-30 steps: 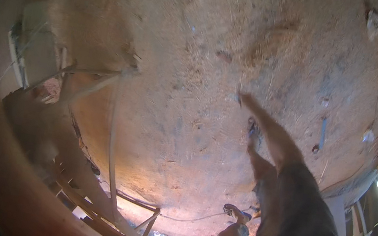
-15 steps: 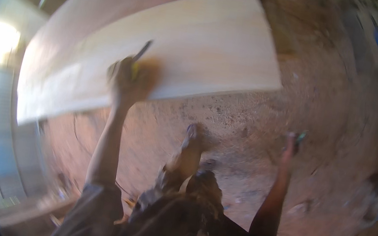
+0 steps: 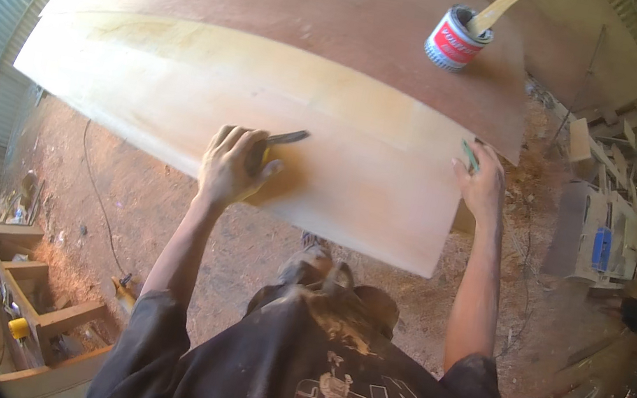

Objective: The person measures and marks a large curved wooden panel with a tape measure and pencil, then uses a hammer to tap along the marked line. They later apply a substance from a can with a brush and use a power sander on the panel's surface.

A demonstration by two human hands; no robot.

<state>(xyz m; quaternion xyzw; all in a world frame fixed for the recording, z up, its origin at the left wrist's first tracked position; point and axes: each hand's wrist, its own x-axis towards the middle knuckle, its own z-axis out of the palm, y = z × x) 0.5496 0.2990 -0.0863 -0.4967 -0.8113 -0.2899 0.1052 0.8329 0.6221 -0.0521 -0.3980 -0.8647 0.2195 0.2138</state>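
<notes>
My left hand is above the near edge of a long pale wooden panel, closed around a dark flat blade-like tool. The tool points right, and a bit of yellow shows by the palm. Its exact kind is hidden by the fingers. At the panel's right end, my right hand grips a small green flat piece between thumb and fingers. Most of that piece is covered by the hand. Whether the hand touches the panel, I cannot tell.
Behind the pale panel lies a reddish-brown board, bearing an open tin with a wooden stick in it. Wooden frames stand at lower left. A cable crosses the dusty floor. Timber pieces are stacked at right.
The view has swung to the right and steadied, bringing the tin into sight. My right hand has risen from over the floor to the panel's right end. The left still holds the dark tool.
</notes>
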